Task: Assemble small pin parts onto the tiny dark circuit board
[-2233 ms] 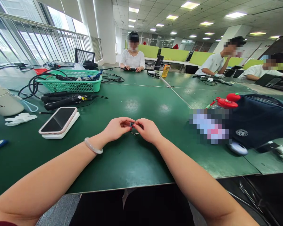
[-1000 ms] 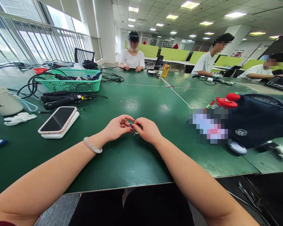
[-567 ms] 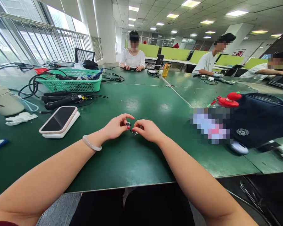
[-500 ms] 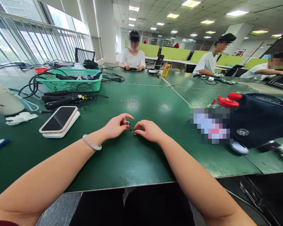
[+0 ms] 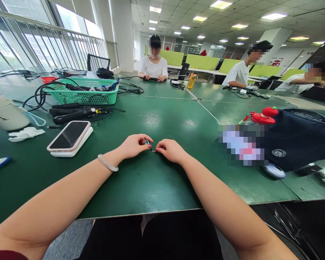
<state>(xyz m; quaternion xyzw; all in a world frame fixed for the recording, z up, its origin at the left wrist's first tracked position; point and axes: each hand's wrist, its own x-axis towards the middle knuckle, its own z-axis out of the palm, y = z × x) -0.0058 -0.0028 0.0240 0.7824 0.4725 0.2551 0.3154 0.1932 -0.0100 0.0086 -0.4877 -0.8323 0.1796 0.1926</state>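
Observation:
Over the green tabletop [image 5: 141, 180], my left hand [image 5: 132, 146] pinches a small dark and silvery piece [image 5: 147, 143] between thumb and fingers. From it a short thin strand with shiny bits [image 5: 153, 150] reaches toward the other hand. My right hand [image 5: 172, 150] is closed, its thumb and fingertips pinching the strand's end. Both hands are close together, with a narrow gap between the fingertips. The pieces are too small for me to tell their exact kind. A pale bangle [image 5: 107, 163] is around my left wrist.
To the left are a phone [image 5: 69, 136] on a white box, black cable-ended devices [image 5: 73, 115], a green basket [image 5: 83, 96] of cables and a cream bottle [image 5: 7, 112]. A dark bag [image 5: 303, 137] and a mouse [image 5: 273, 170] lie right. Several people sit beyond.
My left fingers have closed further around the small piece, and its strand shows more clearly between the hands. The right fingertips have drawn together. The view has shifted slightly.

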